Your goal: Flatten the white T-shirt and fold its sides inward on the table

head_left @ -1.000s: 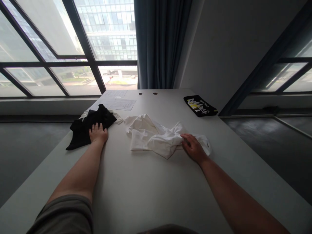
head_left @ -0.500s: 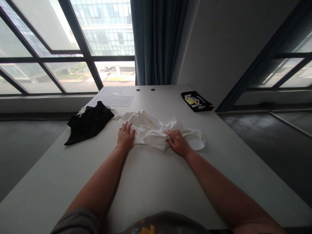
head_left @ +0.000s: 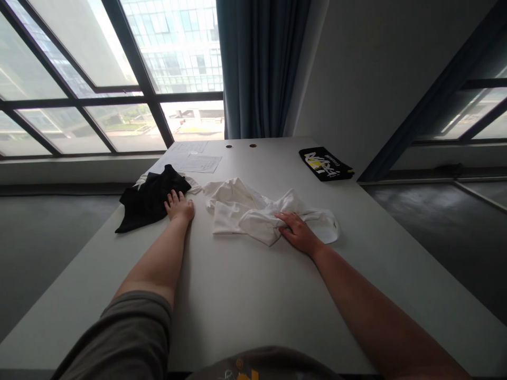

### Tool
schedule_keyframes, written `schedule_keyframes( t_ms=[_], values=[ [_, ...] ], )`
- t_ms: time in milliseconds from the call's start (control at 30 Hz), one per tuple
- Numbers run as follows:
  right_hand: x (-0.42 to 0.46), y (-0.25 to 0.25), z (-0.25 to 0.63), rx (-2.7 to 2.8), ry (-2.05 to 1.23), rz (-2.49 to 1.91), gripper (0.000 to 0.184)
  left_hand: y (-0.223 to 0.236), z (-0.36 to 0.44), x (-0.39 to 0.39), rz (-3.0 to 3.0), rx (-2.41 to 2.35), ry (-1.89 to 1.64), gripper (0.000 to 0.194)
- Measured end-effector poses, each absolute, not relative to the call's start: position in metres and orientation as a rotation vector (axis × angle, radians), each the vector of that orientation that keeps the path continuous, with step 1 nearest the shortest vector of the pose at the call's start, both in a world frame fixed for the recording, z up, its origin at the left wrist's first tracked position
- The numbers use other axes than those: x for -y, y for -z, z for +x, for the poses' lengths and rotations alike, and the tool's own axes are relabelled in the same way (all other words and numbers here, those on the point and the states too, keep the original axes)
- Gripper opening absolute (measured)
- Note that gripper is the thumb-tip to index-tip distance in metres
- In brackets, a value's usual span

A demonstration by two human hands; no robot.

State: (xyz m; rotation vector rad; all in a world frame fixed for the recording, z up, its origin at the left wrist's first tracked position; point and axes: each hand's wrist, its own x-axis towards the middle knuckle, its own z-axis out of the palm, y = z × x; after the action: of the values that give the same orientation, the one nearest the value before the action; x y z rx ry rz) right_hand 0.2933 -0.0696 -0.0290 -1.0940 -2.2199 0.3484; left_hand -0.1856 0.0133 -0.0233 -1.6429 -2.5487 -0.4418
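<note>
Left hand (head_left: 179, 207) has moved off the white cloth (head_left: 241, 221) and back left, now at the right edge of the black cloth (head_left: 151, 199); right hand (head_left: 300, 234) is still on the white cloth's right part.

Head view: left fingertips (head_left: 172, 196) touch the black cloth's edge, fingers loosely spread, released, no grip; heel of the hand is on the bare tabletop (head_left: 237, 301). Right fingers (head_left: 285, 219) lie spread over the white cloth, pressing lightly, not clenched, no clear pinch. White cloth is crumpled in a loose heap mid-tabletop, its right end forming a looped fold just past the right hand. Black cloth lies bunched near the tabletop's left edge, apart from the white cloth, with a white strip (head_left: 193, 184) showing from under it. Papers (head_left: 194, 161) lie toward the far edge, behind the black cloth. Black pouch (head_left: 325, 163) with yellow-white print sits near the far right corner. Two small holes (head_left: 241, 145) mark the tabletop near the far edge. Grey sleeve (head_left: 127, 332) covers the left upper arm. Curtain (head_left: 259, 63) and window (head_left: 79, 68) are behind the table.
</note>
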Motion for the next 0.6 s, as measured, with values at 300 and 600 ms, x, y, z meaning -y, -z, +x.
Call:
schedule_keyframes(
  t_ms=[300,600],
  values=[
    [0.066,0.03,0.293,2.207,-0.341,-1.074,0.043,0.032,-0.205,-0.041,-2.063,2.424,0.095,0.072],
    [0.068,0.026,0.292,2.221,-0.32,-1.069,0.044,0.025,-0.188,-0.038,-2.114,2.414,0.124,0.068]
  ],
)
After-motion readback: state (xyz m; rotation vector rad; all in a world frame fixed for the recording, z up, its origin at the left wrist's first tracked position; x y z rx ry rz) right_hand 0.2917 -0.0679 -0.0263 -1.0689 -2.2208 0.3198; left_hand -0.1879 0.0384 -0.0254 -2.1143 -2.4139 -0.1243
